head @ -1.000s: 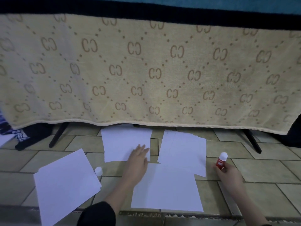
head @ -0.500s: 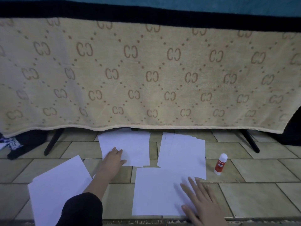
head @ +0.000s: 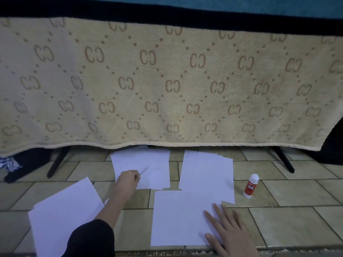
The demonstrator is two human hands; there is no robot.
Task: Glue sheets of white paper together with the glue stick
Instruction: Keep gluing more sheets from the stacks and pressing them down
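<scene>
Now pinching the top sheet (head: 143,166) with the left hand (head: 128,180), fingers curled at its near-left corner. Pressing flat with the right hand (head: 229,230), fingers spread, on the near sheet (head: 178,217). Glue stick (head: 251,186) standing capped, well beyond the right hand. Risks creasing the lifted corner, or dragging several sheets together if pinched too deep.

A beige blanket (head: 167,86) hangs at the far side, patterned with a diamond grid of tan dots and paired tan letter marks, under a black band (head: 167,14) and a teal strip (head: 222,2). The floor (head: 297,210) is olive-beige tile with dark grout lines. The paper sheets (head: 178,216) are plain white. The glue stick (head: 250,186) is red with a white cap. A black sleeve (head: 92,238) shows near left, and a blue-and-white patterned cloth (head: 10,165) at far left.
</scene>
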